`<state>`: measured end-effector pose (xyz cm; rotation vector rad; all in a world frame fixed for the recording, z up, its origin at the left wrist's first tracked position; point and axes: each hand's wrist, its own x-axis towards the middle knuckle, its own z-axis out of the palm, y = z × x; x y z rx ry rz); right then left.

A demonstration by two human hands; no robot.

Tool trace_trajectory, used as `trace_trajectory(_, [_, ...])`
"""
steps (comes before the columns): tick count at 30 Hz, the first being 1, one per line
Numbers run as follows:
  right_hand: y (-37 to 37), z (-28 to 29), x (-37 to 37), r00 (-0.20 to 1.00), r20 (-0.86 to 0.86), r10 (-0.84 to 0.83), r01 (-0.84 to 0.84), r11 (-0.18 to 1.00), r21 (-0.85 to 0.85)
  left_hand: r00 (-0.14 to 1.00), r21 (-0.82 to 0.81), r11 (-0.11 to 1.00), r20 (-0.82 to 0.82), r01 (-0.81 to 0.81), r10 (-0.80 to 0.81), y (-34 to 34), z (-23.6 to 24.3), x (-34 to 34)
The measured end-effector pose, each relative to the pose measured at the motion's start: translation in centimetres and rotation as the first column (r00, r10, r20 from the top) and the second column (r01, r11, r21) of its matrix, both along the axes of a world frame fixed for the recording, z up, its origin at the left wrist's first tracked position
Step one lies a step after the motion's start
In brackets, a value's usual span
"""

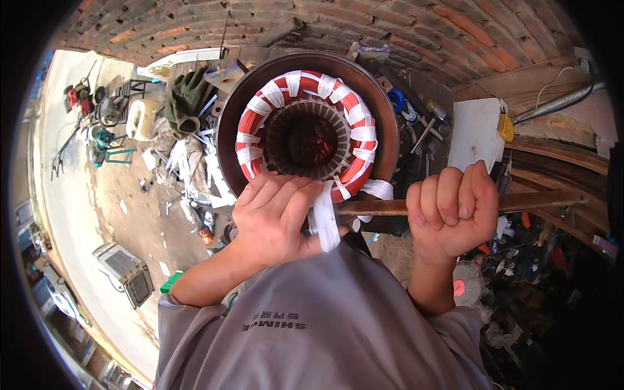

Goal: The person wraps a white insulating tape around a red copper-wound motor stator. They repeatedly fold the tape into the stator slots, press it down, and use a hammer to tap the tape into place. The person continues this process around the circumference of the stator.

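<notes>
Right in front of my grey shirt (pixel 292 351) sits the red stator winding (pixel 354 172), bound w/ white bands, ringing the toothed stator core (pixel 277 134) inside a brown round housing (pixel 389 123). Winding's prob. stiff as a bundle, but the wire coating could nick; whole unit looks heavy, so any hold for shifting it belongs on the housing rim, not the wire. White tape (pixel 327 221) hangs at the near edge: light, limp, maybe a bit slick, best taken flat near its end. My L hand (pixel 276 211) lies back-up over the near-left part of the ring, fingers bent, forefinger by the tape; can't tell if it's pinching. My R hand (pixel 452 205) is clenched round a wooden bar (pixel 374 208), prob. rigid & light enough for one fist; contact at its inner end is hidden.

Bar's outer end pokes R, below the white panel (pixel 474 140), so swing there looks tight. Far side: brick wall (pixel 325 29) near the housing, blue tape roll (pixel 396 99) just R of the rim. L side: dark green gloves (pixel 188 97), white jug (pixel 142 120), w/ more room over the floor (pixel 133 188).
</notes>
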<state>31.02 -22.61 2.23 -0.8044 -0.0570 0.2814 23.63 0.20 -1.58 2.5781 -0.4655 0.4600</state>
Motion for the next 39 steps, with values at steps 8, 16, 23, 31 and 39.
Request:
trace_trajectory(8, [-0.2,-1.1,2.2,0.994,-0.088,-0.06,0.065,0.996,0.064,0.999,0.015,1.0,0.033,-0.004,0.004,-0.3,-0.2,-0.3])
trace_trajectory(16, [0.4,0.8,2.7,0.972,-0.189,-0.139,0.148,0.988,0.036,1.0,0.012,0.999,-0.009,0.029,-0.029,-0.2,0.0,-0.4])
trace_trajectory(23, [-11.3,1.1,7.2,0.966,-0.135,-0.222,0.179,0.946,-0.27,0.998,-0.184,0.982,-0.052,-0.05,0.041,0.0,0.3,-1.0])
trace_trajectory(31, [-8.6,-21.9,8.4,0.9,-0.217,-0.377,0.021,0.536,-0.844,0.996,-0.379,0.925,0.057,-0.036,0.062,-1.3,-0.7,-2.2])
trace_trajectory(39, [-4.0,-6.9,-1.7,0.979,0.102,-0.174,0.193,0.657,-0.729,0.973,-0.358,0.933,0.225,0.032,0.053,-2.5,-1.7,-3.8])
